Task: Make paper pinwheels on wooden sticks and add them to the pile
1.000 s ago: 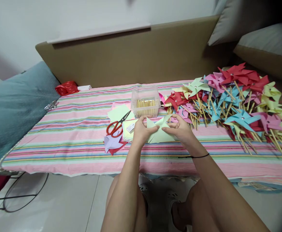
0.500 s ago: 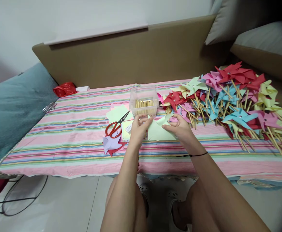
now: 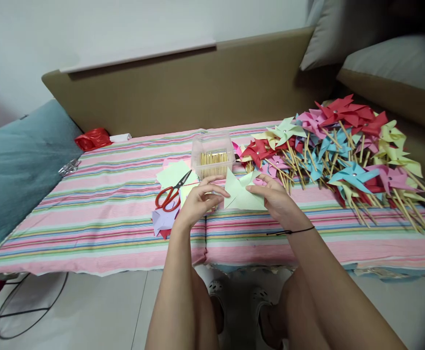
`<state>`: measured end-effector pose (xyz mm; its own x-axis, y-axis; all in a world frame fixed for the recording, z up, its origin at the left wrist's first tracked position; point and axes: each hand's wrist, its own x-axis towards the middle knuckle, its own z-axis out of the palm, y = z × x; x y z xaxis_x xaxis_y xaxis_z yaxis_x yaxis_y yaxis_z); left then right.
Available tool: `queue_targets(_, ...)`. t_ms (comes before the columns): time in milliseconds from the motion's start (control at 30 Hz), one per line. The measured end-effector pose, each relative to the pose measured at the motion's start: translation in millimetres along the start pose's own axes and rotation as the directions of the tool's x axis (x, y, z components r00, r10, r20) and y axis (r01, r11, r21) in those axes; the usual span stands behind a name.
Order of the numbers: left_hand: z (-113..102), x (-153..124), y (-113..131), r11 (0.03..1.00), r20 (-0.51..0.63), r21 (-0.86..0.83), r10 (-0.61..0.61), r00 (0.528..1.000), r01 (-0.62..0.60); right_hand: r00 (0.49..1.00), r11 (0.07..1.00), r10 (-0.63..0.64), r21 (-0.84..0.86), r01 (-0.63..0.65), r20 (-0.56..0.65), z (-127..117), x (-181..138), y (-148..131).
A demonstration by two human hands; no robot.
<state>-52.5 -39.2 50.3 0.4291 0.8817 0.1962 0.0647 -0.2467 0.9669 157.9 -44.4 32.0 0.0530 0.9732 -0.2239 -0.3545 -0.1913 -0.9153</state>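
A pale green cut paper square lies over the striped cloth, with its corners partly folded up. My right hand pinches its right side with curled fingers. At its left edge my left hand has fingers curled around a small item I cannot make out. Red-handled scissors lie just left of that hand on a stack of pale green sheets. A clear plastic box of wooden sticks stands right behind the hands.
A big heap of finished paper pinwheels on sticks covers the right of the cloth. Purple and red paper scraps lie near the front left. A teal cushion is at the left, a red bag at the back.
Over the second my left hand drew left off the paper and curled by its edge. The paper's folded corners shifted under my right hand. The view drifted slightly.
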Motion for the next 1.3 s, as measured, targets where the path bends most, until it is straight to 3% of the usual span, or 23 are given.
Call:
queue_targets(167, 5, -1, 2, 0.998, -0.043, 0.029, -0.057, 0.997, 0.059, 0.998, 1.0, 0.017, -0.022, -0.015, 0.061, 1, -2, -1)
queue_targets(467, 22, 7, -5, 0.999, -0.169, -0.045, -0.037, 0.985, 0.03, 0.994, 0.997, -0.012, -0.071, 0.02, 0.107, 5, -2, 2)
queue_targets(800, 28, 11, -7, 0.998, -0.285, -0.031, -0.069, 0.956, 0.063, 0.996, 0.986, -0.017, -0.166, 0.031, 0.085, 11, -2, 4)
queue_targets(1100, 37, 11, 1, 0.973, -0.351, -0.219, -0.147, 0.925, 0.072, 0.995, 0.995, -0.039, -0.086, 0.047, 0.095, 13, -3, 5)
queue_targets(1300, 39, 11, 3, 0.969, -0.365, -0.226, -0.179, 0.913, 0.1, 0.993, 0.996, -0.03, -0.077, 0.039, 0.112, 15, -5, 2)
